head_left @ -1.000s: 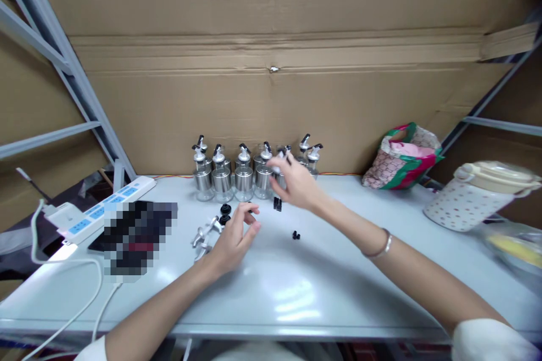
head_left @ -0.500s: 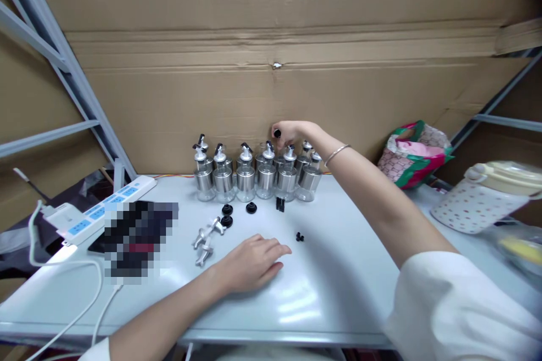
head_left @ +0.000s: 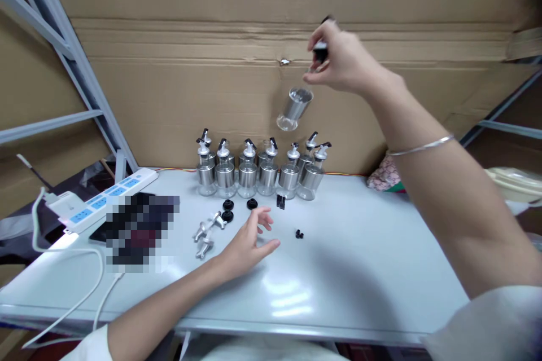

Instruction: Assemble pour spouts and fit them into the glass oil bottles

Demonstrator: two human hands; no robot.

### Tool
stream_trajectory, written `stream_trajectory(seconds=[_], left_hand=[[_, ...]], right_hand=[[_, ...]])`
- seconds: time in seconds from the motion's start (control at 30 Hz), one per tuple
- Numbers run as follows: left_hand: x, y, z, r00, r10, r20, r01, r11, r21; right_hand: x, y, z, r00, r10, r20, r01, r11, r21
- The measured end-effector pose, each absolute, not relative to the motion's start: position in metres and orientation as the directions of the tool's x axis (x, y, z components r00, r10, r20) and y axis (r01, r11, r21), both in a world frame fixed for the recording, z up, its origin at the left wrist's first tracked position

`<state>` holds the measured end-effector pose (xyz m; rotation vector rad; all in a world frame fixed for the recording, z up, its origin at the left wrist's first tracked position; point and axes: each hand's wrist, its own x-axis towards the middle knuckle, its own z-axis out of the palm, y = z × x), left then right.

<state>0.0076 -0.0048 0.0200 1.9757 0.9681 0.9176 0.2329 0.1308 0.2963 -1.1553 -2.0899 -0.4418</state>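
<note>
My right hand point(head_left: 339, 59) is closed around the top of a glass oil bottle point(head_left: 295, 108) with a metal sleeve, held tilted in the air above the others. Its neck and spout are partly hidden by my fingers. Over the table, my left hand point(head_left: 249, 240) is open, fingers curved and thumb apart, holding nothing. Behind it stand several oil bottles point(head_left: 248, 175) with silver pourer tops and black flip caps. Silver pourer parts point(head_left: 205, 245) lie left of my left hand. Black stoppers point(head_left: 227, 215), black caps point(head_left: 280, 201) and tiny black pieces point(head_left: 299, 234) lie nearby.
A white power strip point(head_left: 114, 197) and a blurred-out dark device point(head_left: 139, 231) with white cables occupy the table's left side. Cardboard point(head_left: 190, 90) walls the back. At the right are a patterned bag point(head_left: 383, 174) and a cream-lidded container point(head_left: 514, 183), partly behind my arm.
My right hand has lifted a bottle up and to the right out of the back row. My left hand has risen slightly, its fingers now curled with the thumb apart.
</note>
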Motion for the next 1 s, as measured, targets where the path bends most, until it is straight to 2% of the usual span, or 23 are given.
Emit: stream_trajectory(seconds=[0.07, 0.17, 0.27, 0.37, 0.47, 0.57, 0.63, 0.7, 0.83, 1.0], left_hand=[[0.011, -0.001, 0.011, 0.406, 0.894, 0.191, 0.255, -0.311, 0.916], [0.016, 0.003, -0.002, 0.363, 0.923, 0.13, 0.148, -0.195, 0.97], [0.015, 0.005, -0.008, 0.272, 0.928, 0.254, 0.111, -0.292, 0.95], [0.015, 0.002, -0.006, 0.305, 0.885, 0.353, 0.083, -0.394, 0.915], [0.016, -0.005, 0.002, 0.397, 0.856, 0.331, 0.015, -0.366, 0.93], [0.016, -0.014, 0.013, 0.51, 0.832, 0.221, -0.006, -0.253, 0.967], [0.015, -0.019, 0.019, 0.604, 0.786, 0.132, 0.009, -0.172, 0.985], [0.013, -0.022, 0.024, 0.662, 0.745, 0.077, 0.016, -0.117, 0.993], [0.012, -0.022, 0.025, 0.665, 0.747, 0.005, 0.037, -0.04, 0.999], [0.013, -0.018, 0.024, 0.658, 0.751, -0.058, 0.102, -0.013, 0.995]], right_hand=[[0.235, 0.101, 0.299, -0.351, 0.431, 0.831, 0.735, 0.677, -0.04], [0.238, 0.071, 0.285, -0.338, 0.339, 0.878, 0.56, 0.822, -0.102], [0.236, 0.053, 0.248, -0.355, 0.315, 0.88, 0.301, 0.93, -0.211], [0.227, 0.034, 0.2, -0.391, 0.424, 0.817, 0.147, 0.905, -0.4], [0.21, 0.011, 0.158, -0.437, 0.474, 0.764, 0.145, 0.876, -0.46], [0.196, -0.007, 0.133, -0.506, 0.422, 0.753, 0.175, 0.904, -0.389], [0.191, -0.013, 0.124, -0.493, 0.407, 0.769, 0.171, 0.912, -0.373], [0.191, -0.013, 0.118, -0.442, 0.442, 0.781, 0.169, 0.896, -0.411], [0.195, -0.006, 0.107, -0.421, 0.506, 0.752, 0.215, 0.862, -0.46], [0.19, 0.003, 0.095, -0.483, 0.458, 0.746, 0.206, 0.888, -0.412]])
